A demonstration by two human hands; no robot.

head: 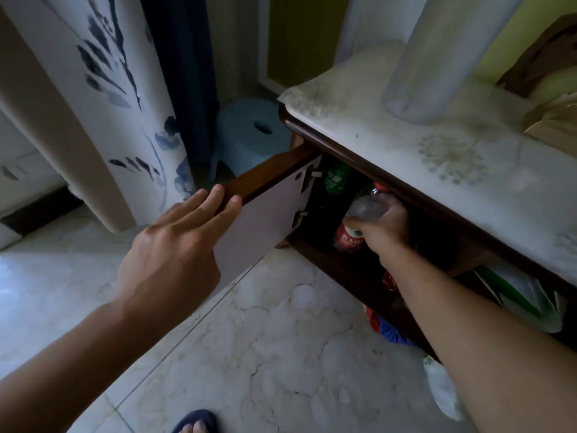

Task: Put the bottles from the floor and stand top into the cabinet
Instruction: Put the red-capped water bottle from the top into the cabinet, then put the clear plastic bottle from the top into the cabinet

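The dark wooden cabinet (pixel 324 260) under the stand top has its door (pixel 262 207) swung open toward me. My left hand (pixel 175 245) rests on the door's top edge, fingers laid flat over it. My right hand (pixel 382 226) reaches into the dark opening, closed around a clear plastic bottle (pixel 359 210) with a red cap and red label, held just inside. Deeper inside on the left stands a green-labelled bottle (pixel 337 179). The rest of the cabinet's inside is too dark to read.
The stand top (pixel 437 157) carries a patterned cloth and a tall translucent cylinder (pixel 431 64). A pale blue stool (pixel 249 135) stands behind the door. Curtains (pixel 103 104) hang at left. A white bag (pixel 443 389) and coloured cloth (pixel 387 329) lie on the marble floor.
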